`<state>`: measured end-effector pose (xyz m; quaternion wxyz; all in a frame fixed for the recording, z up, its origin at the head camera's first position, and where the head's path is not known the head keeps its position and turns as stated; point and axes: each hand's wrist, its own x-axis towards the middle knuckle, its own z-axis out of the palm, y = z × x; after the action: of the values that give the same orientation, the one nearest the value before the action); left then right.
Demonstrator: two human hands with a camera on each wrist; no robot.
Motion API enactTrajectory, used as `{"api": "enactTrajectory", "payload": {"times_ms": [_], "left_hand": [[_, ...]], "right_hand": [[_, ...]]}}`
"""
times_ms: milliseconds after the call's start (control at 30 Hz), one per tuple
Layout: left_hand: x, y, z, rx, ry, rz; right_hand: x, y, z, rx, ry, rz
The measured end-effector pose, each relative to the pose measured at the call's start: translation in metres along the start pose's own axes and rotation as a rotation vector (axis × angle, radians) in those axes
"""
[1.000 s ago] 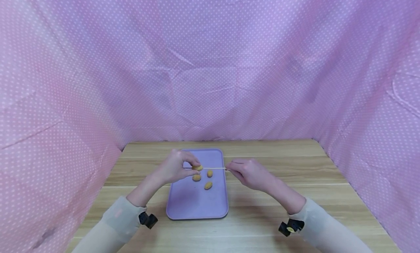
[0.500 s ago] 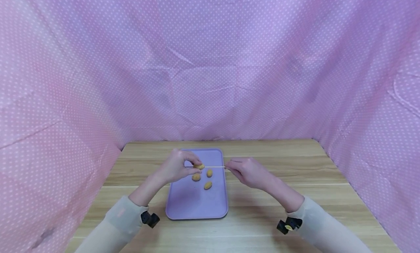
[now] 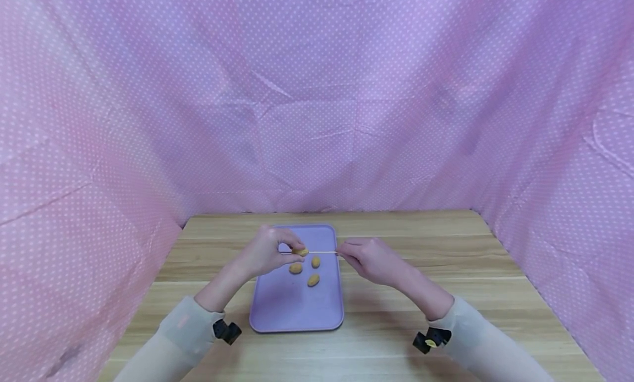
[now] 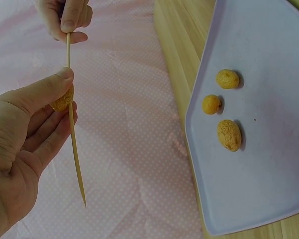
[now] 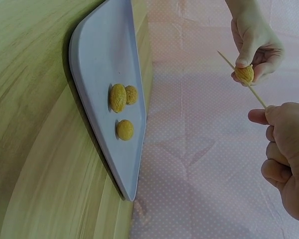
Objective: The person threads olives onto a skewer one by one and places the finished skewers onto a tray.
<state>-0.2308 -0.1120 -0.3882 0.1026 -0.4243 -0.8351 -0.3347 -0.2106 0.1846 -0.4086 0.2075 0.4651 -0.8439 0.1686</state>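
My left hand point(image 4: 27, 129) pinches a small wrinkled potato point(image 4: 63, 99) between thumb and fingers, above the lilac tray point(image 3: 297, 310). A bamboo skewer point(image 4: 75, 149) runs through the potato, its pointed end sticking out past the left fingers. Beyond the tray's right edge, my right hand point(image 3: 373, 260) pinches the skewer's other end with thumb and fingertips. Lower down on the tray lie three more potatoes: one at the left point(image 3: 295, 268), one at the right point(image 3: 316, 262) and one nearest me point(image 3: 313, 280).
The tray lies on a light wooden table point(image 3: 396, 338). Pink polka-dot cloth point(image 3: 317, 140) hangs behind the table and along both sides. A black camera point(image 3: 227, 331) sits on the left wrist, and another camera point(image 3: 431, 340) on the right.
The right hand has shifted slightly left, and the stretch of skewer showing between the hands is shorter. My left hand and its potato have moved a little right and up.
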Motion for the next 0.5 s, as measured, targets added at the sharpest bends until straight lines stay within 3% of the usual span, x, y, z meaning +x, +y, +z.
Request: {"api": "enactTrajectory", "payload": {"times_ms": [500], "left_hand": [[-0.0001, 0.002, 0.0047, -0.016, 0.003, 0.009]], "right_hand": [[0.0008, 0.001, 0.002, -0.001, -0.016, -0.002]]}}
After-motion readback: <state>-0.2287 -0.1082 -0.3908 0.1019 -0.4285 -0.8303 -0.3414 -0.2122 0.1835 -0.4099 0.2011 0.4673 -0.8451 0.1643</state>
